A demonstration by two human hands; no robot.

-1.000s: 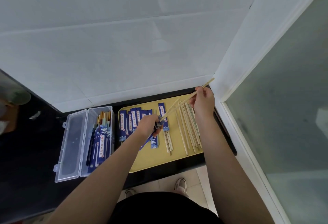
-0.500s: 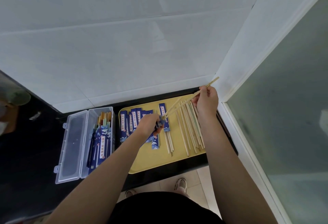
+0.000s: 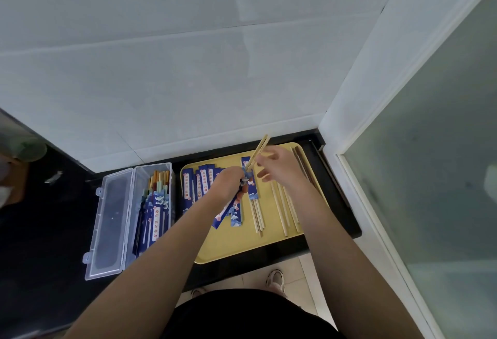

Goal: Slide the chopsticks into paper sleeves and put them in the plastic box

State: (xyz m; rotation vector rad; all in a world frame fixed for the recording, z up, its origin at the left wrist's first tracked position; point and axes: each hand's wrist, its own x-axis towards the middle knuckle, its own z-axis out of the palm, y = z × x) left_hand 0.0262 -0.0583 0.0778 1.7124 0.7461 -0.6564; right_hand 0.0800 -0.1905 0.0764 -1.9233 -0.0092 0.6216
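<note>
- On the black counter (image 3: 333,220) in front of you sits a yellow tray (image 3: 242,242), seen from the camera on your head.
- Your left hand (image 3: 228,181) is over the middle of the tray. Its fingers are curled tight around a blue paper sleeve (image 3: 224,212).
- A pair of wooden chopsticks (image 3: 258,151) sticks up out of the top of that sleeve, tilted to the right and toward the wall. The lower end of the sleeve hangs out below your fist.
- Your right hand (image 3: 279,168) is just beside the chopsticks. Its fingers are spread and loose, and it grasps nothing. You cannot tell if a fingertip touches the sticks.
- More blue sleeves (image 3: 199,185) lie flat in a row on the left part of the tray, close together.
- One sleeve with chopsticks in it (image 3: 252,190) lies on the tray between your two hands, and the bare stick ends poke out toward you.
- Bare wooden chopsticks (image 3: 285,209) lie on the right part of the tray, partly under your right arm.
- Two dark chopsticks (image 3: 304,166) lie near the right edge of the tray.
- The clear plastic box (image 3: 158,204) sits left of the tray, just beside it. Its lid (image 3: 110,225) is folded open to the left.
- Inside the box lie wrapped chopsticks (image 3: 154,212), with coloured tips pointing at the wall.
</note>
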